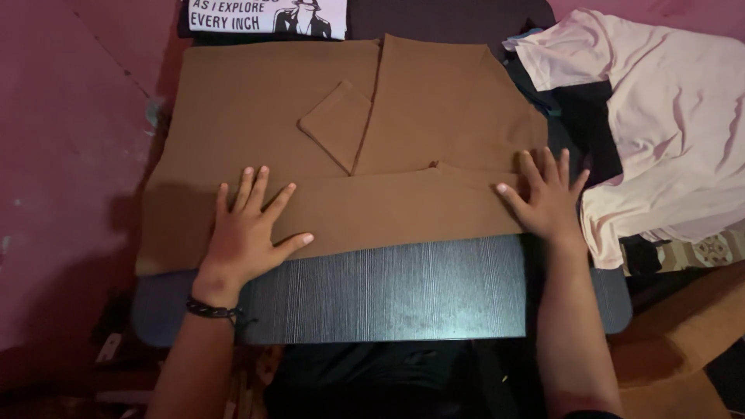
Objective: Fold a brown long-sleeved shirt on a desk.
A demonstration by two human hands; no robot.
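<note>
A brown garment [256,101] lies partly folded on a dark table [388,295], its sleeves turned in toward the middle and its lower part folded up. My left hand [248,233] lies flat with fingers spread on the folded lower-left part. A dark braided band circles that wrist. My right hand [547,198] presses flat on the garment's lower-right corner, fingers apart. Neither hand holds anything.
A pale pink shirt [667,124] lies in a heap of clothes at the right, over dark garments. A folded black shirt with a white print [268,15] sits beyond the brown garment. The floor at the left is reddish.
</note>
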